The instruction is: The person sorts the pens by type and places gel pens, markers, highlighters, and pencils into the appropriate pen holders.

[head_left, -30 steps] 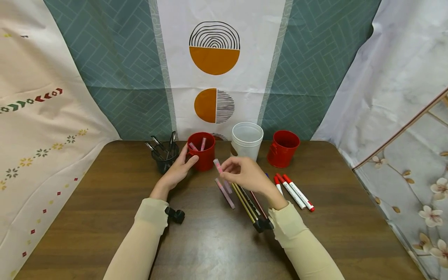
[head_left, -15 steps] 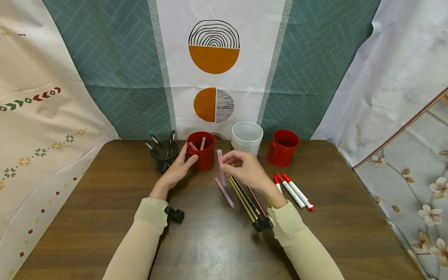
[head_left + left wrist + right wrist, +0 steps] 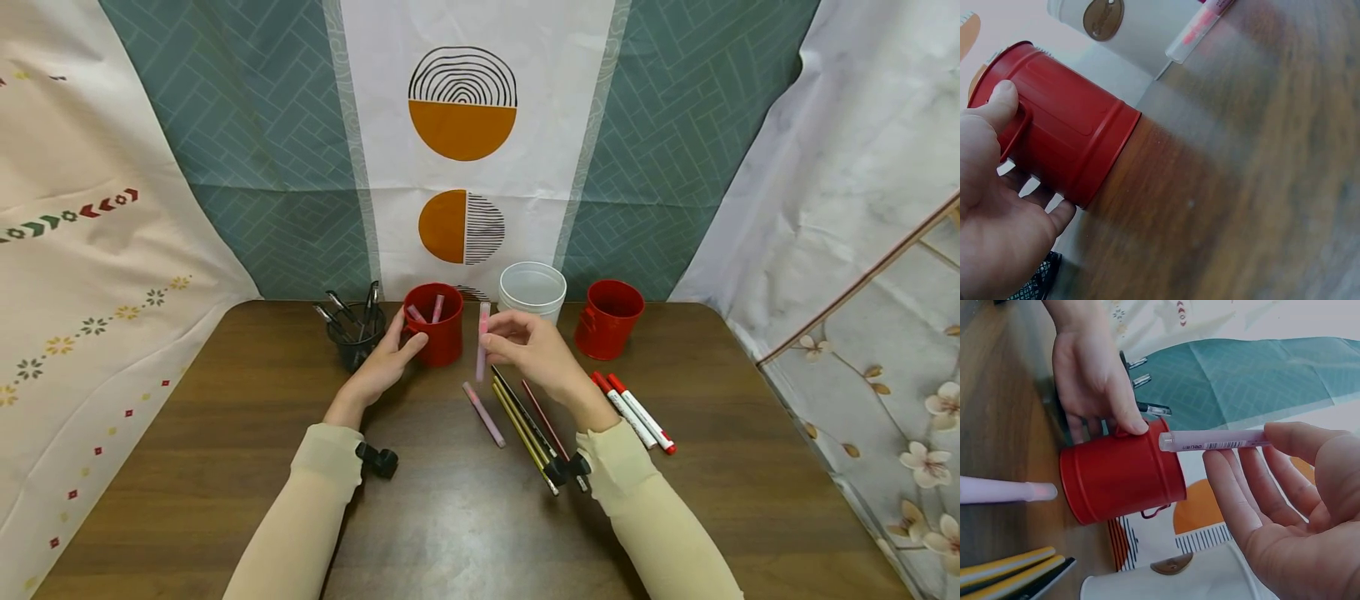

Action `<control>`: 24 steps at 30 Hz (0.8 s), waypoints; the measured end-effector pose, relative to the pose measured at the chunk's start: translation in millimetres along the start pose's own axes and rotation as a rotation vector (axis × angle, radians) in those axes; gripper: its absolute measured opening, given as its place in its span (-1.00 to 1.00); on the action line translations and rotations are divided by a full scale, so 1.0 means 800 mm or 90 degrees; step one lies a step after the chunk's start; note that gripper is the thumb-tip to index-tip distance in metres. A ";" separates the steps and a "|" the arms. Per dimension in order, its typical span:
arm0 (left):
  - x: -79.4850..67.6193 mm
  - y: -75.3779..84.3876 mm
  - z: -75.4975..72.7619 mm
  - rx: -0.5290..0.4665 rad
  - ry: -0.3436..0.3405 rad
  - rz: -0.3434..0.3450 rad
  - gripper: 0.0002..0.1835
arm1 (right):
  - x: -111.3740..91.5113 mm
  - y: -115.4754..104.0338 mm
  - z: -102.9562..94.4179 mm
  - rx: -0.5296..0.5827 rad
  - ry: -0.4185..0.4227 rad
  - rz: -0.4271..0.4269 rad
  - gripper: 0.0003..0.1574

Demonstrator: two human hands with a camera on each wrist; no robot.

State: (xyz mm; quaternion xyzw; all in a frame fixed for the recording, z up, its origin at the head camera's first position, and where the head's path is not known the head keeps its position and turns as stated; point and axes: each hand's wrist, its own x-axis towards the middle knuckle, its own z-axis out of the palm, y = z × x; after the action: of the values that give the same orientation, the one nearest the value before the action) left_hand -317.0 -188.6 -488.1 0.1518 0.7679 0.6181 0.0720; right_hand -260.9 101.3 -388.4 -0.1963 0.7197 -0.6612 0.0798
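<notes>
At the left back of the table, my left hand (image 3: 384,365) holds a red cup (image 3: 442,343) by its handle side. In the left wrist view the thumb lies over the handle (image 3: 1017,132), with the other fingers along the cup's side. Two pink highlighters (image 3: 437,308) stand inside this cup. My right hand (image 3: 542,350) pinches another pink highlighter (image 3: 482,343) between thumb and fingers. It is upright, above the table and to the right of the cup, apart from it. One more pink highlighter (image 3: 484,415) lies on the table below.
A black mesh cup (image 3: 356,342) with several pens stands left of the held cup. Behind my right hand are a white cup (image 3: 532,287) and a second red cup (image 3: 609,321). Pencils (image 3: 528,421) and red-capped markers (image 3: 637,408) lie to the right.
My right hand has lifted the highlighter off the table, moving up and back and turning it from tilted to upright. My left hand has stayed at the red cup.
</notes>
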 end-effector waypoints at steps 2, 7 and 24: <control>0.000 0.000 0.000 0.000 0.001 0.001 -0.08 | 0.008 -0.001 -0.001 -0.006 0.004 -0.004 -0.68; 0.000 -0.002 -0.001 0.002 0.002 0.000 -0.08 | 0.032 -0.007 -0.003 -0.029 0.018 -0.017 -0.69; 0.002 -0.002 0.001 -0.018 -0.008 0.016 -0.11 | 0.101 -0.024 0.008 -0.061 0.049 -0.062 -0.69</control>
State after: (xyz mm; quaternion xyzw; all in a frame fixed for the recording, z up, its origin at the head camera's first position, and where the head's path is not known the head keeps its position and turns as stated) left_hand -318.1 -187.4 -489.4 0.1647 0.7567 0.6286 0.0713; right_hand -328.8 62.6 -358.3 -0.2090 0.7427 -0.6361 0.0107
